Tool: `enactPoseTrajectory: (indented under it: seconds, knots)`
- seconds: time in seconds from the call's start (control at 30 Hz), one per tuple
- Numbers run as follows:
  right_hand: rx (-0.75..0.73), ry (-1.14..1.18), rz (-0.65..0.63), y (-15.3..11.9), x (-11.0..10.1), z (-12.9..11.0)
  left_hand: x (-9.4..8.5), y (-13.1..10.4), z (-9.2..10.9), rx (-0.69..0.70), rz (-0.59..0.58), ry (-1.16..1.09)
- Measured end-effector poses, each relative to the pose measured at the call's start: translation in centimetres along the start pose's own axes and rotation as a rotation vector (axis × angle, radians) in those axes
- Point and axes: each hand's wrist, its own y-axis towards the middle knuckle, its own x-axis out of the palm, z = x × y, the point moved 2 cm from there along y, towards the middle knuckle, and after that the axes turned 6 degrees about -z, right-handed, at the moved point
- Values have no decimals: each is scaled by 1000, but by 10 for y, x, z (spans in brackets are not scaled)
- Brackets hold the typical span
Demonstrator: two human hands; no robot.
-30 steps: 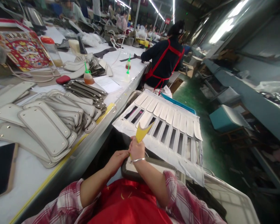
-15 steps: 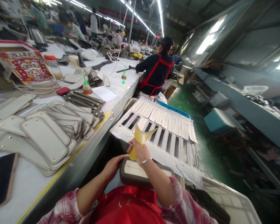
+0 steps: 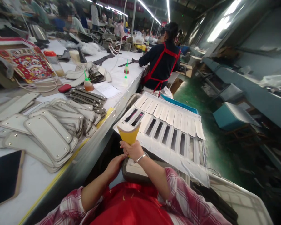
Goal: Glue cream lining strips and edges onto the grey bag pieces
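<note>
A yellow sheet (image 3: 128, 133) with a curved notch in its top edge stands up in my right hand (image 3: 133, 150), whose fingers are wrapped round its lower part. Close below, my left hand (image 3: 114, 167) has its fingertips pinched together at the left corner of a grey-brown block (image 3: 140, 173) with a pale top, in front of my red apron. What the left fingertips hold is hidden. Beyond the hands lies a white slotted panel (image 3: 152, 142), with pale rounded strips (image 3: 170, 117) in a row along its far half.
The white worktable (image 3: 37, 190) on my left carries a pile of pale rounded panels (image 3: 48, 134), a phone (image 3: 6, 178), glue bottles (image 3: 87, 82) and a red patterned box (image 3: 29, 64). A co-worker (image 3: 162, 62) in red straps sits ahead. A white bin (image 3: 243, 200) is at lower right.
My right hand has moved left and slightly up with the yellow sheet, which has turned to stand more upright. My left hand stays at the block's corner. The view has shifted slightly.
</note>
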Motion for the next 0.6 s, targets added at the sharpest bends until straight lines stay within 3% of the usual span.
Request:
enactPoseTrajectory:
  seconds: [0.2,0.3,0.37,0.47,0.5,0.57,0.6]
  knots:
    - [-60,-223,-5,-3,3,3,5,-13,4,26,-18,-3]
    - [-116,-187,5,-17,-16,-17,10,-21,2,25,-48,36]
    - [-194,-138,77,-32,-51,-38,13,-26,2,12,-53,117]
    - [-170,-60,323,-63,-135,-58,15,-30,5,-15,-27,314]
    - [-84,-81,431,-75,-166,-56,15,-30,6,-30,-12,408]
    - [229,-272,672,-103,-227,-41,15,-31,6,-35,4,557]
    - [322,-311,726,-115,-252,-29,15,-33,6,-33,7,596]
